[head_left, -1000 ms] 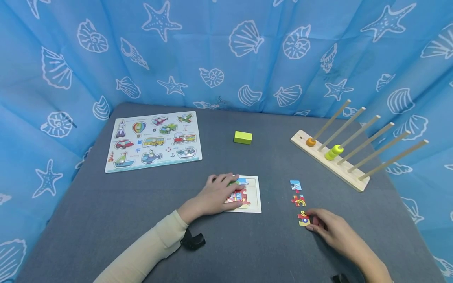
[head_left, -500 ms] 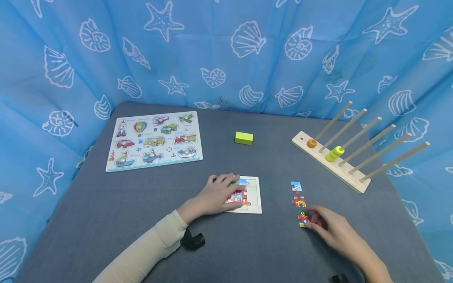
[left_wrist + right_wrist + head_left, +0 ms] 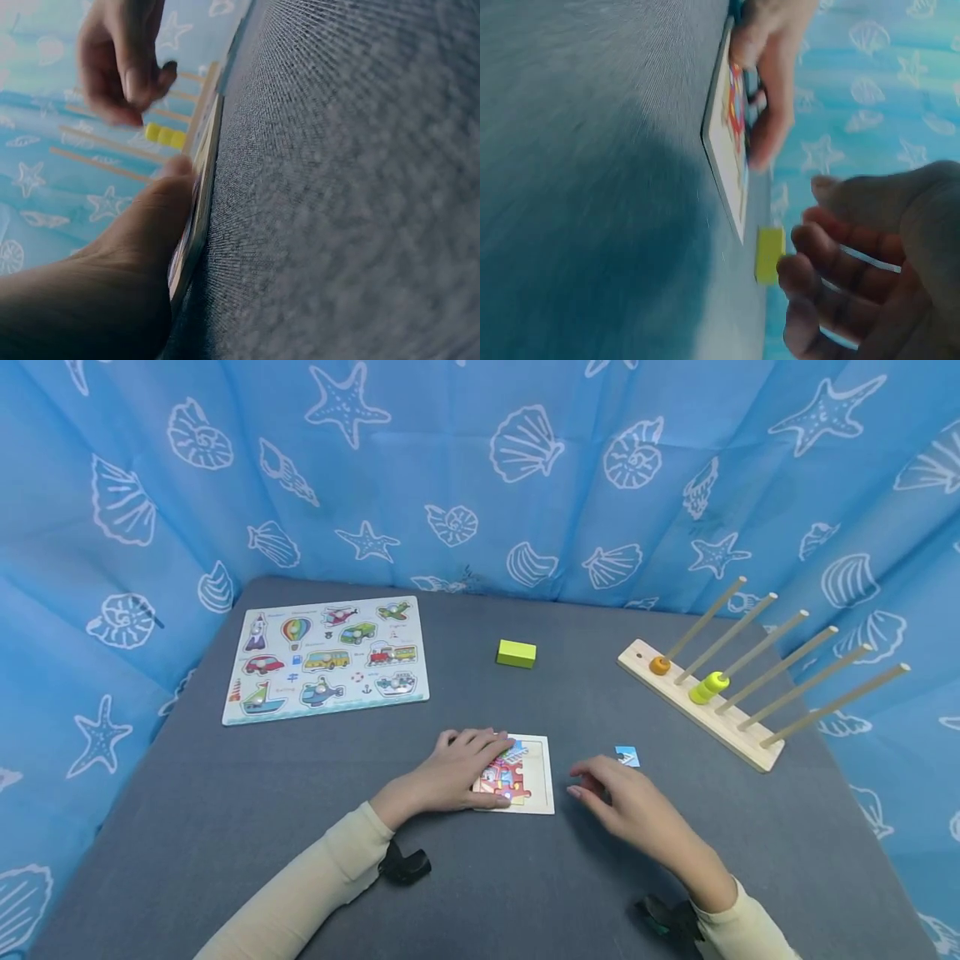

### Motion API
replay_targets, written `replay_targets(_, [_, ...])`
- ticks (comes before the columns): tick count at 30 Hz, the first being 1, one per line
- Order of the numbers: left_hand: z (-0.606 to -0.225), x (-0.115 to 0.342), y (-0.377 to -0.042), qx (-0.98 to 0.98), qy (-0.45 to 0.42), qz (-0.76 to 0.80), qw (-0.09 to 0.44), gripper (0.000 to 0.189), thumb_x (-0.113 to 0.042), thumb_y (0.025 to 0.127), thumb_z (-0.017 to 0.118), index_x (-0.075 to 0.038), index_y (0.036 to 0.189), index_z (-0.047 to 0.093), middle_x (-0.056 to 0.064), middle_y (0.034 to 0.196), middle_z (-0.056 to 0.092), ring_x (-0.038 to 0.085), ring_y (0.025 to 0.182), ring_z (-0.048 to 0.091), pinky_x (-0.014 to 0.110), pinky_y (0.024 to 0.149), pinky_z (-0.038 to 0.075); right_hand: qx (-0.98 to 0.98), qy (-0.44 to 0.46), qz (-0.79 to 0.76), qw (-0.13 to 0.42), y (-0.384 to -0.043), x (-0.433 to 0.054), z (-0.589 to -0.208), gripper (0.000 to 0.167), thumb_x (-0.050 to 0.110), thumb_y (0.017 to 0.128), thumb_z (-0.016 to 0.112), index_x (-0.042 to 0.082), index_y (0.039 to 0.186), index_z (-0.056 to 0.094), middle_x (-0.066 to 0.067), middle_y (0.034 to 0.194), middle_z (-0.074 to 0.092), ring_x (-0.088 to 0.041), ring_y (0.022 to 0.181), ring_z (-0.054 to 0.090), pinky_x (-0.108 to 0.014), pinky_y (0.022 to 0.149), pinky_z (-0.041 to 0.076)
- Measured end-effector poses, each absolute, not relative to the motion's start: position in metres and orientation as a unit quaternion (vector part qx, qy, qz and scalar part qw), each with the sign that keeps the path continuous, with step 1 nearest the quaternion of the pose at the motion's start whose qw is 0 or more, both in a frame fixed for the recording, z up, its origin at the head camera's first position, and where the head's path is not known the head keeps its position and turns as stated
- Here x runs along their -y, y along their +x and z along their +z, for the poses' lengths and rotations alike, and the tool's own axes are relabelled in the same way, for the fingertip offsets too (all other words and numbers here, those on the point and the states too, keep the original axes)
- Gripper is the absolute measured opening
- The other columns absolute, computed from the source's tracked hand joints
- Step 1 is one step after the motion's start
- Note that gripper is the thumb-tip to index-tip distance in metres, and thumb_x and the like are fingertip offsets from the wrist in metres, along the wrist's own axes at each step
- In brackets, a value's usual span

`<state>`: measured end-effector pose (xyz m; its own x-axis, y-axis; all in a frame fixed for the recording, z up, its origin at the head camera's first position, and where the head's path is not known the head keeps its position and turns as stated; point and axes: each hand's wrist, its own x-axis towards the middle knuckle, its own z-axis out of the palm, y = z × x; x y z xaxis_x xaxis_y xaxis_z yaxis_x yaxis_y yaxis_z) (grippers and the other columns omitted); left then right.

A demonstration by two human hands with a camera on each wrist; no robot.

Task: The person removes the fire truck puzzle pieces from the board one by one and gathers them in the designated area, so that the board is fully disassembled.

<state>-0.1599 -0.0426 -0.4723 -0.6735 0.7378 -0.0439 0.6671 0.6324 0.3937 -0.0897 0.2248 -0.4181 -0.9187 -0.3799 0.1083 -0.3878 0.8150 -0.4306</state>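
My left hand (image 3: 457, 772) lies over the left part of a small wooden jigsaw tray (image 3: 542, 777), its fingers resting across the assembled pieces and its thumb along the near side. Red, blue and yellow pieces (image 3: 504, 777) fill the tray's left side; bare wood shows at its right. My right hand (image 3: 637, 810) hovers just right of the tray with fingers loosely bent. In the right wrist view a gap shows between its thumb (image 3: 836, 195) and fingers, with nothing visible there. Behind that hand lies a loose blue jigsaw piece (image 3: 627, 756); the other loose pieces are hidden by the hand.
A peg puzzle board of vehicles (image 3: 326, 660) lies at the back left. A lime-green block (image 3: 516, 653) sits at the back middle. Toward the back right stands a wooden base (image 3: 738, 735) with several upright rods, holding orange and yellow beads. A blue shell-print curtain (image 3: 480, 468) hangs behind.
My right hand has left the lowest loose piece and moved left toward the tray, now covering where the lower loose pieces lay. My left hand's fingers have shifted slightly on the tray.
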Motion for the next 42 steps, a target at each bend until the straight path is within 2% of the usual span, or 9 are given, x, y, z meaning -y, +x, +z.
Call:
replay_targets(5, [-0.479,0.039,-0.162,-0.903,0.377,0.186,0.084,0.071,-0.063,0.091,0.047,-0.026,0.149,0.032,-0.003,0.148,0.040,0.017,0.134,0.035,0.048,0.103,0.025,0.957,0.152,0.248,-0.023,-0.112,-0.202,-0.429,0.024,0.018,0.089,0.069,0.004,0.107,0.066,0.001,0.085,0.058,-0.009,0.072,0.050,-0.026,0.062,0.043])
replay_targets(10, [-0.487,0.039,-0.165,-0.901,0.376,0.209,0.057,0.065,-0.060,0.091,0.051,-0.024,0.145,0.039,-0.005,0.141,0.045,0.015,0.126,0.041,0.046,0.098,0.027,0.954,0.139,0.263,-0.035,-0.130,-0.184,-0.441,0.024,0.018,0.088,0.069,0.001,0.105,0.065,-0.006,0.088,0.058,-0.014,0.075,0.050,-0.029,0.064,0.042])
replay_targets(19, [-0.492,0.038,-0.169,-0.904,0.358,0.229,0.029,0.071,-0.062,0.086,0.058,-0.023,0.143,0.041,-0.003,0.141,0.045,0.017,0.124,0.043,0.044,0.093,0.030,0.954,0.127,0.269,-0.030,-0.141,-0.170,-0.444,0.022,0.020,0.087,0.071,0.002,0.099,0.067,-0.006,0.089,0.061,-0.016,0.078,0.055,-0.032,0.068,0.046])
replay_targets(24, [-0.492,0.038,-0.170,-0.904,0.352,0.243,0.027,0.067,-0.061,0.084,0.061,-0.021,0.136,0.047,-0.003,0.139,0.046,0.016,0.121,0.045,0.042,0.092,0.031,0.952,0.121,0.277,-0.041,-0.142,-0.165,-0.444,0.020,0.018,0.086,0.072,0.003,0.097,0.066,-0.006,0.087,0.061,-0.015,0.077,0.055,-0.032,0.068,0.046])
replay_targets(35, [-0.490,0.037,-0.168,-0.910,0.327,0.253,0.026,0.068,-0.063,0.080,0.065,-0.017,0.128,0.051,-0.001,0.137,0.046,0.016,0.122,0.043,0.041,0.095,0.032,0.952,0.097,0.283,-0.060,-0.145,-0.159,-0.442,0.019,0.016,0.086,0.072,0.002,0.095,0.064,-0.007,0.086,0.059,-0.016,0.076,0.054,-0.032,0.067,0.045])
replay_targets(42, [-0.488,0.037,-0.166,-0.914,0.317,0.253,0.025,0.061,-0.061,0.079,0.066,-0.015,0.118,0.054,0.000,0.136,0.045,0.018,0.123,0.042,0.041,0.096,0.033,0.952,0.094,0.286,-0.058,-0.147,-0.159,-0.442,0.018,0.014,0.085,0.073,0.001,0.093,0.062,-0.008,0.085,0.058,-0.017,0.076,0.054,-0.033,0.066,0.045])
